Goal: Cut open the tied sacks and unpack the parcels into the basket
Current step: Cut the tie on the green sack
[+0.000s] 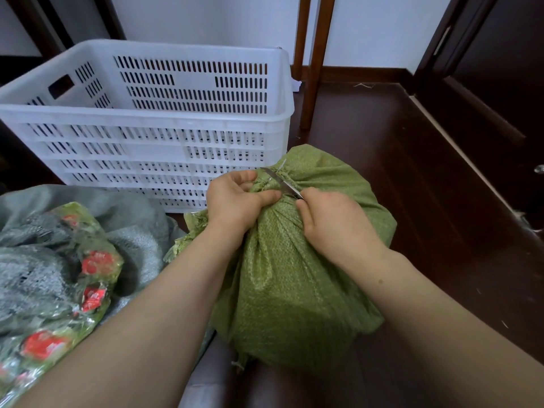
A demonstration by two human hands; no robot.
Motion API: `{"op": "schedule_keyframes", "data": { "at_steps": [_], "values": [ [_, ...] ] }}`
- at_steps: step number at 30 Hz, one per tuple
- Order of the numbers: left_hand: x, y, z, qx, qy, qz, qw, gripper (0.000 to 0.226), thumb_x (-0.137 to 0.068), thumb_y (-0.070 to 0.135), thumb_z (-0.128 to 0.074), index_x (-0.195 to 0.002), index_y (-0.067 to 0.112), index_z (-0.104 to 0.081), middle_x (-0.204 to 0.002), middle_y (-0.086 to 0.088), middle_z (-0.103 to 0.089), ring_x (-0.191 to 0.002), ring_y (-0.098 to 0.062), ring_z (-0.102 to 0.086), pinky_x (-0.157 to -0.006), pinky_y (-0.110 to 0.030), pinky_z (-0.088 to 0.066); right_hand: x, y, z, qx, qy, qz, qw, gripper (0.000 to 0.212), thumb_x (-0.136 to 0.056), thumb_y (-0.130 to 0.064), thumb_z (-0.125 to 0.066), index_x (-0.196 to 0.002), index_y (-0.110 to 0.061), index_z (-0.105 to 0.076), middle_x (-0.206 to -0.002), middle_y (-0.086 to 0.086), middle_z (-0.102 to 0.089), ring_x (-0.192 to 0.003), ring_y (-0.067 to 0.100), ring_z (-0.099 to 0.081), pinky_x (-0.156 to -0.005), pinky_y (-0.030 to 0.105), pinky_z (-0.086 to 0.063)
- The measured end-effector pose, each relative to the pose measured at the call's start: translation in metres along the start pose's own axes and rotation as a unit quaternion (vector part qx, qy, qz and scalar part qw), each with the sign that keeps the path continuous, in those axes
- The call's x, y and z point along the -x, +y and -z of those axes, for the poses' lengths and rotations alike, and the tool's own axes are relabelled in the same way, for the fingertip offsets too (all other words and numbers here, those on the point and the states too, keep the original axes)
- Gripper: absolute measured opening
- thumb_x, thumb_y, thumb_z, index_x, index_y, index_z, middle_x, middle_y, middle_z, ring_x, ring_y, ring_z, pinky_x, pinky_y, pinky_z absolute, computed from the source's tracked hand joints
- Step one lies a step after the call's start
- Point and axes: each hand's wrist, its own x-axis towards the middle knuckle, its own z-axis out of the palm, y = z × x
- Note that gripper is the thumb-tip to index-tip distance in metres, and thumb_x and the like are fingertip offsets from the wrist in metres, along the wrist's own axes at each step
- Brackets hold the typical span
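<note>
A full green woven sack (294,275) lies on the dark floor in front of me, its neck gathered and tied at the top. My left hand (235,195) pinches the bunched neck just left of the tie. My right hand (332,219) holds a small knife (281,182), its silver blade lying across the tied neck and pointing up-left. A large white slotted plastic basket (141,119) stands behind the sack to the left; no parcels show inside it from here.
At the lower left lies a grey sack (138,231) with green packets bearing red labels (94,263) on it. Two brown wooden legs (312,63) rise right of the basket. A dark wooden door (500,69) and its raised threshold border the right side.
</note>
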Motion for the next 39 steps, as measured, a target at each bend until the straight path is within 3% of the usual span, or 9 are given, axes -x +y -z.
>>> {"op": "schedule_keyframes", "data": {
  "at_steps": [5, 9, 13, 17, 22, 28, 32, 34, 39],
  "values": [
    [-0.002, 0.001, -0.003, -0.007, -0.014, 0.002, 1.0, 0.052, -0.066, 0.005, -0.08, -0.112, 0.018, -0.06, -0.102, -0.006, -0.063, -0.094, -0.023, -0.066, -0.09, -0.041, -0.054, -0.001, 0.0, -0.003, 0.026, 0.007, -0.01, 1.0, 0.009, -0.097, -0.017, -0.043, -0.089, -0.018, -0.038, -0.081, 0.005, -0.051, -0.088, 0.032, -0.058, -0.064, 0.032, -0.033],
    [-0.003, -0.001, -0.003, 0.008, 0.0, -0.008, 1.0, 0.053, -0.062, 0.003, -0.085, -0.085, 0.029, -0.045, -0.091, -0.01, -0.062, -0.089, -0.032, -0.067, -0.084, -0.05, -0.055, 0.0, 0.0, -0.005, 0.039, 0.012, -0.014, 0.999, 0.007, -0.097, -0.018, -0.044, -0.1, -0.012, -0.047, -0.081, 0.005, -0.052, -0.082, 0.032, -0.057, -0.061, 0.032, -0.033],
    [-0.009, -0.004, -0.002, 0.013, 0.024, -0.01, 1.0, 0.059, -0.056, 0.001, -0.086, -0.075, 0.025, -0.035, -0.073, -0.007, -0.058, -0.074, -0.029, -0.064, -0.08, -0.056, -0.054, 0.007, 0.001, -0.005, 0.042, 0.012, -0.015, 0.999, 0.011, -0.097, -0.015, -0.043, -0.089, -0.016, -0.036, -0.064, -0.003, -0.031, -0.067, 0.024, -0.04, -0.06, 0.032, -0.03],
    [-0.012, -0.007, -0.004, -0.03, 0.035, -0.045, 0.998, 0.057, -0.055, 0.009, -0.087, -0.069, 0.024, -0.034, -0.067, -0.002, -0.056, -0.068, -0.024, -0.059, -0.078, -0.053, -0.054, 0.007, 0.0, -0.007, 0.041, 0.025, -0.021, 0.999, 0.006, -0.099, -0.014, -0.04, -0.092, -0.015, -0.04, -0.073, 0.002, -0.042, -0.069, 0.025, -0.045, -0.059, 0.032, -0.03],
    [-0.006, -0.006, -0.01, -0.073, 0.036, -0.098, 0.992, 0.055, -0.06, 0.011, -0.086, -0.066, 0.023, -0.032, -0.059, 0.005, -0.047, -0.056, -0.016, -0.042, -0.064, -0.037, -0.045, -0.002, -0.007, -0.007, 0.048, 0.019, -0.031, 0.998, 0.014, -0.1, -0.015, -0.038, -0.107, -0.01, -0.049, -0.099, 0.011, -0.063, -0.092, 0.033, -0.062, -0.062, 0.032, -0.031],
    [-0.012, -0.005, -0.005, -0.055, 0.038, -0.077, 0.995, 0.056, -0.059, 0.006, -0.086, -0.067, 0.023, -0.033, -0.059, 0.003, -0.049, -0.062, -0.019, -0.048, -0.071, -0.044, -0.051, 0.007, -0.007, -0.005, 0.043, 0.014, -0.02, 0.999, 0.012, -0.099, -0.014, -0.04, -0.089, -0.017, -0.033, -0.071, 0.0, -0.038, -0.067, 0.024, -0.04, -0.059, 0.032, -0.029],
    [-0.007, -0.005, -0.01, -0.09, 0.029, -0.127, 0.987, 0.052, -0.065, 0.009, -0.083, -0.064, 0.021, -0.032, -0.058, 0.004, -0.042, -0.055, -0.016, -0.037, -0.062, -0.033, -0.04, 0.002, -0.008, -0.005, 0.012, 0.004, -0.04, 0.999, 0.005, -0.098, -0.019, -0.044, -0.097, -0.014, -0.044, -0.091, 0.009, -0.057, -0.087, 0.032, -0.057, -0.063, 0.032, -0.03],
    [-0.006, -0.007, -0.012, -0.103, 0.03, -0.145, 0.984, 0.053, -0.065, 0.009, -0.082, -0.062, 0.022, -0.031, -0.055, 0.005, -0.04, -0.052, -0.015, -0.033, -0.061, -0.031, -0.036, -0.004, -0.01, -0.004, 0.002, -0.002, -0.049, 0.999, 0.015, -0.097, -0.021, -0.045, -0.105, -0.008, -0.05, -0.103, 0.013, -0.061, -0.096, 0.034, -0.058, -0.065, 0.031, -0.031],
    [-0.011, -0.008, -0.008, -0.048, 0.06, -0.095, 0.993, 0.055, -0.06, 0.006, -0.085, -0.063, 0.023, -0.032, -0.058, 0.004, -0.046, -0.058, -0.017, -0.042, -0.065, -0.037, -0.044, 0.0, -0.009, -0.005, -0.014, -0.009, -0.042, 0.999, 0.009, -0.096, -0.02, -0.046, -0.097, -0.011, -0.049, -0.086, 0.008, -0.052, -0.082, 0.03, -0.054, -0.064, 0.031, -0.032]
  ]
}}
